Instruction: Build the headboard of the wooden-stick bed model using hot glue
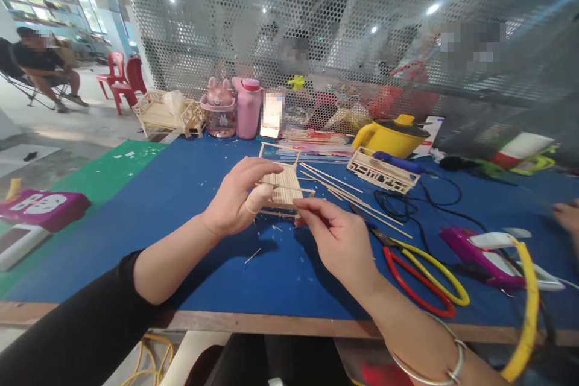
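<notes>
A small model made of thin wooden sticks (286,187) stands on the blue mat, with a slatted flat part and thin posts and rails. My left hand (242,196) curls around its left near side, thumb and fingers on either side of a thin rail. A pale wrap covers that thumb. At the model's right near corner, the thumb and index finger of my right hand (339,232) are pinched together; what lies between the fingertips is too small to make out. Loose sticks (357,196) lie to the right, and a short stick piece (253,256) lies in front.
Red-and-yellow-handled pliers (418,277) and a purple-and-white device (486,256) lie to the right. Behind are a second stick model (383,170), a yellow pot (393,137), a phone (271,114) and a pink bottle (248,111). Another person's hand (567,217) shows at far right.
</notes>
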Demonstrator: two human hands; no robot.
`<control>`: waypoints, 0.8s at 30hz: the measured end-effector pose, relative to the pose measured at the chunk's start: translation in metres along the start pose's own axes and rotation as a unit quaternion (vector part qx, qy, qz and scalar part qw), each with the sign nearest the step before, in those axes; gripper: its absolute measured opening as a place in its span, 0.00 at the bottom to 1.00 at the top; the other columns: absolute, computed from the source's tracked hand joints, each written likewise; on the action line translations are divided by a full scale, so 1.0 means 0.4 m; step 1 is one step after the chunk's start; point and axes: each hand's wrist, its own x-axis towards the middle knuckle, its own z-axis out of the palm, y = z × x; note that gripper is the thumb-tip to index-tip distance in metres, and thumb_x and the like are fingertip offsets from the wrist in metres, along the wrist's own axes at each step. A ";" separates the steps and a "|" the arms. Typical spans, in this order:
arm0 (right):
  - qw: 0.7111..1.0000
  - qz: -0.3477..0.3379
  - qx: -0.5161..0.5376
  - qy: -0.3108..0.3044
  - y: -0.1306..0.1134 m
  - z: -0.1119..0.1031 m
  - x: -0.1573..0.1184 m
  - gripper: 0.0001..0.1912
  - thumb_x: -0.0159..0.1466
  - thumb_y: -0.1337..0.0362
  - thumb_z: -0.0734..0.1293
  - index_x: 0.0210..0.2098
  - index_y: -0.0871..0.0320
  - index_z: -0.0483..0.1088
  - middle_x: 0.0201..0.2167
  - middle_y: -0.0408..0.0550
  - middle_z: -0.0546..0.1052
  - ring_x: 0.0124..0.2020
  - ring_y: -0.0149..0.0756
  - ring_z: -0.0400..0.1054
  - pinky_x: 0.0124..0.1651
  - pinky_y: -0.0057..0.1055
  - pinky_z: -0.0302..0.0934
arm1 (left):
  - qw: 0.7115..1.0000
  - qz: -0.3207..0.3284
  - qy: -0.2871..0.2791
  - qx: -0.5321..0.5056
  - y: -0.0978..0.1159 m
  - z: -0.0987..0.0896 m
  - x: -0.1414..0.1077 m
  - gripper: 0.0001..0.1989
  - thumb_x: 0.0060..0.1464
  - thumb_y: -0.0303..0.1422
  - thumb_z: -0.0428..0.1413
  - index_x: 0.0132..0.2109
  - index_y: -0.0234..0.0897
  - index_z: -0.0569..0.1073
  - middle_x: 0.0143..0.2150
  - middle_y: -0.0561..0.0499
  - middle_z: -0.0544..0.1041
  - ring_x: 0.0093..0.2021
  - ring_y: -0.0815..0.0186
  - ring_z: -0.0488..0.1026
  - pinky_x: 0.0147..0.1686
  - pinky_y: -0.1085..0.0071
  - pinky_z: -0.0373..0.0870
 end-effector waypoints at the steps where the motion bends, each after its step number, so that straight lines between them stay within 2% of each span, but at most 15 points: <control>1: 0.999 -0.031 -0.023 0.001 0.005 -0.014 -0.001 0.08 0.63 0.64 0.62 0.37 0.53 0.73 0.37 0.44 0.79 0.39 0.36 0.73 0.45 0.34 0.65 | 0.999 0.019 0.030 0.021 0.007 -0.002 -0.003 0.25 0.61 0.46 0.40 0.49 0.33 0.72 0.48 0.42 0.74 0.50 0.60 0.68 0.51 0.63 0.62; 3: 0.996 -0.069 -0.061 -0.014 0.015 -0.042 -0.006 0.08 0.64 0.65 0.61 0.36 0.53 0.73 0.40 0.45 0.77 0.43 0.37 0.71 0.48 0.35 0.63 | 0.993 0.039 0.098 0.051 0.036 0.001 -0.012 0.20 0.59 0.43 0.46 0.45 0.34 0.74 0.43 0.44 0.76 0.45 0.61 0.70 0.48 0.64 0.64; 4: 0.995 -0.066 -0.068 -0.027 0.019 -0.054 -0.010 0.08 0.64 0.64 0.61 0.35 0.53 0.73 0.38 0.46 0.77 0.42 0.36 0.71 0.47 0.35 0.63 | 0.991 0.027 0.121 0.052 0.056 0.007 -0.019 0.16 0.57 0.41 0.49 0.43 0.36 0.76 0.40 0.45 0.77 0.42 0.62 0.70 0.46 0.66 0.65; 5: 0.996 -0.046 -0.060 -0.040 0.023 -0.064 -0.015 0.07 0.63 0.64 0.62 0.36 0.53 0.72 0.36 0.46 0.77 0.39 0.36 0.71 0.45 0.34 0.64 | 0.991 -0.007 0.125 0.036 0.079 0.017 -0.027 0.13 0.56 0.39 0.51 0.39 0.37 0.77 0.36 0.47 0.77 0.39 0.63 0.71 0.43 0.68 0.66; 6: 0.998 -0.015 -0.034 -0.053 0.026 -0.070 -0.020 0.07 0.63 0.63 0.62 0.37 0.53 0.71 0.35 0.46 0.77 0.37 0.35 0.71 0.41 0.33 0.64 | 0.990 -0.083 0.113 0.009 0.102 0.030 -0.036 0.12 0.57 0.37 0.51 0.36 0.37 0.77 0.33 0.48 0.77 0.36 0.65 0.71 0.40 0.69 0.67; 7: 0.998 0.022 0.008 -0.063 0.029 -0.072 -0.025 0.07 0.62 0.62 0.63 0.40 0.53 0.70 0.34 0.45 0.76 0.35 0.34 0.71 0.38 0.32 0.65 | 0.982 -0.168 0.074 -0.034 0.123 0.045 -0.046 0.11 0.57 0.36 0.52 0.37 0.37 0.77 0.33 0.49 0.78 0.35 0.65 0.72 0.38 0.71 0.67; 9: 0.987 0.089 0.112 -0.076 0.032 -0.066 -0.034 0.13 0.60 0.62 0.65 0.45 0.53 0.64 0.30 0.43 0.75 0.30 0.32 0.70 0.32 0.29 0.64 | 0.944 -0.306 -0.001 -0.127 0.153 0.078 -0.061 0.12 0.54 0.35 0.54 0.44 0.38 0.77 0.35 0.50 0.79 0.34 0.65 0.73 0.36 0.71 0.68; 12: 0.968 0.131 0.197 -0.085 0.035 -0.045 -0.036 0.18 0.57 0.62 0.67 0.45 0.53 0.58 0.26 0.39 0.74 0.26 0.31 0.69 0.29 0.27 0.62 | 0.867 -0.428 -0.066 -0.246 0.163 0.114 -0.068 0.13 0.52 0.35 0.56 0.44 0.38 0.77 0.34 0.50 0.79 0.31 0.67 0.72 0.34 0.71 0.69; 16: 0.983 0.080 0.147 -0.082 0.033 -0.031 -0.022 0.16 0.58 0.66 0.66 0.44 0.53 0.59 0.27 0.40 0.76 0.27 0.31 0.71 0.32 0.28 0.64 | 0.754 -0.524 -0.021 -0.396 0.155 0.130 -0.050 0.07 0.49 0.33 0.59 0.35 0.35 0.78 0.29 0.51 0.77 0.28 0.72 0.71 0.33 0.73 0.70; 18: 0.988 0.050 0.119 -0.081 0.032 -0.034 -0.013 0.14 0.58 0.67 0.65 0.43 0.53 0.61 0.28 0.41 0.77 0.27 0.31 0.72 0.33 0.28 0.65 | 0.721 -0.540 0.017 -0.434 0.158 0.133 -0.042 0.05 0.47 0.31 0.61 0.32 0.34 0.77 0.27 0.52 0.76 0.27 0.74 0.71 0.32 0.75 0.70; 20: 0.989 0.037 0.115 -0.088 0.034 -0.037 -0.003 0.13 0.58 0.67 0.65 0.42 0.54 0.62 0.30 0.42 0.78 0.29 0.31 0.73 0.34 0.28 0.66 | 0.726 -0.528 0.048 -0.438 0.165 0.137 -0.040 0.05 0.46 0.31 0.61 0.31 0.33 0.77 0.27 0.52 0.76 0.26 0.75 0.70 0.30 0.77 0.69; 24: 0.994 0.029 0.089 -0.063 0.037 -0.035 0.011 0.13 0.57 0.68 0.65 0.42 0.54 0.64 0.33 0.44 0.78 0.33 0.33 0.74 0.37 0.29 0.67 | 0.770 -0.510 0.072 -0.376 0.176 0.146 -0.051 0.09 0.48 0.33 0.60 0.37 0.34 0.76 0.31 0.52 0.76 0.26 0.74 0.70 0.25 0.77 0.70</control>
